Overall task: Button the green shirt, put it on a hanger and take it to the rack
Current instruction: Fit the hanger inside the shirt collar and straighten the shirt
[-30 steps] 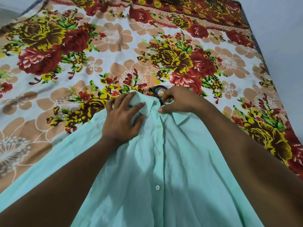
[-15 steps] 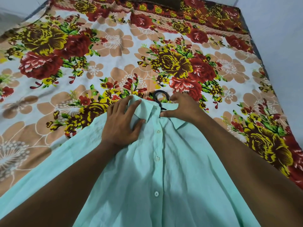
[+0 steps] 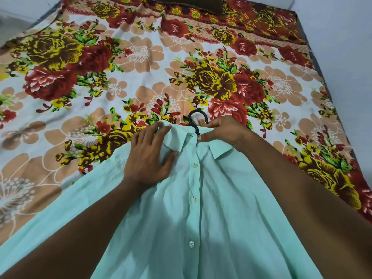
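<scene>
Shirt: green shirt (image 3: 201, 208) lies buttoned on the bed (image 3: 141, 81), collar at its middle.
Hanger: black hook (image 3: 196, 119) pokes out of the collar.
Left hand (image 3: 149, 158): fingers spread flat on the left collar.
Right hand (image 3: 223, 131): fingers pinch the collar beside the hook.
Risk: a shoulder may slip off when lifted.

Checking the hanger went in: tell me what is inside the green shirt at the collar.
A black hanger hook pokes out of the green shirt collar, beside the right hand. The hanger's shoulders are covered by fabric, unseen.
</scene>
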A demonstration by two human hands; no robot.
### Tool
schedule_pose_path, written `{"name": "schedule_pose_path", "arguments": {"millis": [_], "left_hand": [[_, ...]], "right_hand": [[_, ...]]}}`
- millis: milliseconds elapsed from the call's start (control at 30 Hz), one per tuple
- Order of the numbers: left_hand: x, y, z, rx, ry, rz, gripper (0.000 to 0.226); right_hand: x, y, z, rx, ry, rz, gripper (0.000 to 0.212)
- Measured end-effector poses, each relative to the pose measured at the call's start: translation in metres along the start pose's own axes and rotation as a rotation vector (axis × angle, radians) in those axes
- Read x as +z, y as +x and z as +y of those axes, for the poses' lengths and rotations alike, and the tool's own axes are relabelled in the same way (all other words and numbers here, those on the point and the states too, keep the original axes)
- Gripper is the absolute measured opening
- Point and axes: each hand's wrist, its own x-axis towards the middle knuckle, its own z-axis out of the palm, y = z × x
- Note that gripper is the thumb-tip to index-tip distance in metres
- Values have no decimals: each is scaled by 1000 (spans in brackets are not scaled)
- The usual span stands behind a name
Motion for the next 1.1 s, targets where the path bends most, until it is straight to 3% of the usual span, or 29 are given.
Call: {"name": "schedule_pose_path", "arguments": {"millis": [167, 300, 467, 600, 700, 833, 933, 1100], "left_hand": [[0, 0, 0, 0, -9, -3, 66], [0, 0, 1, 4, -32, 43, 69], [-3, 1, 1, -57, -57, 44, 88], [-29, 0, 23, -110, -140, -35, 82], [-65, 5, 47, -128, -281, 31, 72], [-142, 19, 59, -9, -330, 9, 69], [-219, 37, 72, 21, -343, 47, 51], [-353, 66, 111, 114, -370, 37, 12]], "right_hand": [[-5, 1, -11, 95, 59, -82, 32], [-6, 2, -15, 121, 69, -77, 38], [-3, -23, -17, -19, 70, -44, 33], [-10, -76, -31, -144, 21, 22, 6], [-19, -116, -47, -208, -6, 71, 12], [-40, -179, -88, -313, -56, 183, 30], [-61, -239, -137, -418, -89, 252, 17], [-104, -366, -235, -491, -187, 351, 24]]}}
